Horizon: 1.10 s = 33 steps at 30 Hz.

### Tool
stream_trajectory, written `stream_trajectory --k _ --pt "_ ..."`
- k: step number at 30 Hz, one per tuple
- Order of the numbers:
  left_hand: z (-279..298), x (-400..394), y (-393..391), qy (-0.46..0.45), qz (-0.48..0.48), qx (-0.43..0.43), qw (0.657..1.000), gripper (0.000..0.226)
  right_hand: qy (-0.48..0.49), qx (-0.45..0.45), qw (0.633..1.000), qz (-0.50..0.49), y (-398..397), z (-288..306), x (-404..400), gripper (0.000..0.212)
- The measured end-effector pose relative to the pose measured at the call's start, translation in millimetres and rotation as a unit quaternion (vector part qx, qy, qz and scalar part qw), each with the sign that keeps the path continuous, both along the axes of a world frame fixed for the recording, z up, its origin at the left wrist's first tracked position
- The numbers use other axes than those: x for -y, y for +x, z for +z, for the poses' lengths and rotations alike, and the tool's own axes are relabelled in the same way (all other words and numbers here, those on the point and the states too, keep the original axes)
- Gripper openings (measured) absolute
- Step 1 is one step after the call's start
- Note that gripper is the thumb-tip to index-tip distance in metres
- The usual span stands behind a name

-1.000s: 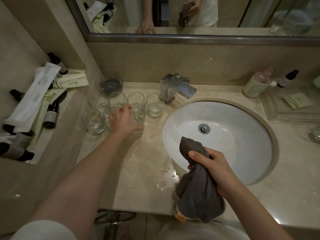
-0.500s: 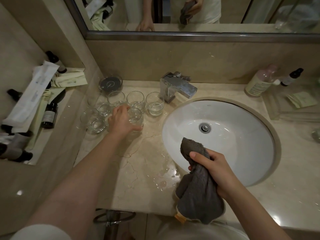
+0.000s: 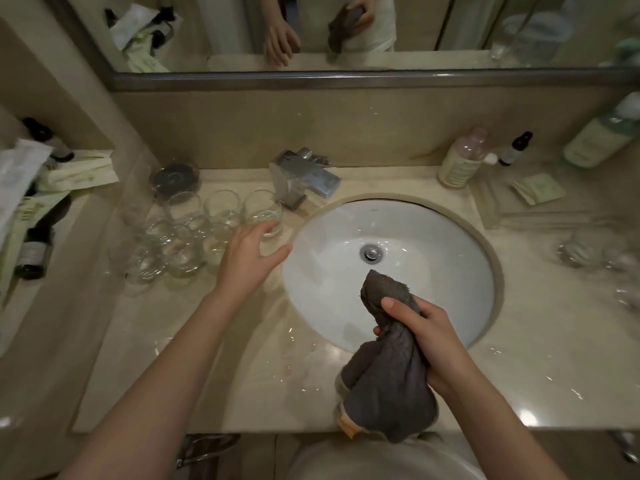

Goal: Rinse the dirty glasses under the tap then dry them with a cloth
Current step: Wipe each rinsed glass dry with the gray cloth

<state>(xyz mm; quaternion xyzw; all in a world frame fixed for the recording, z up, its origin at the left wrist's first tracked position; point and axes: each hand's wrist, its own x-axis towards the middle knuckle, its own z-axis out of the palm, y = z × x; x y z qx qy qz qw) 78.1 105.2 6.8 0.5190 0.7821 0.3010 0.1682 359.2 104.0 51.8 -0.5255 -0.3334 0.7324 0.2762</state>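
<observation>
Left hand [image 3: 247, 258] spread, maybe touching the tumbler [image 3: 265, 213] at 11 o'clock; grab low. Right hand [image 3: 420, 336] clutches the grey cloth [image 3: 388, 382].

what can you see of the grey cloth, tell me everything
The grey cloth looks like soft, fuzzy terry, bunched rather than folded. The right hand grips it round the middle; a frayed tip sticks up above the fingers, and the bulk hangs down below. It is held over the near rim of the white sink.
</observation>
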Motion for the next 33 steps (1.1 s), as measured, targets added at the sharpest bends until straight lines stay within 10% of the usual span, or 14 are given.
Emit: stream_trajectory --k 17,33 --pt "-14 -135 332 -0.102 -0.347 0.052 0.931 0.049 0.005 0.005 0.942 -0.335 267 17 -2 0.033" --pt "-21 -183 523 -0.120 -0.402 0.029 0.907 0.056 -0.013 0.030 0.902 -0.430 413 6 1 0.014"
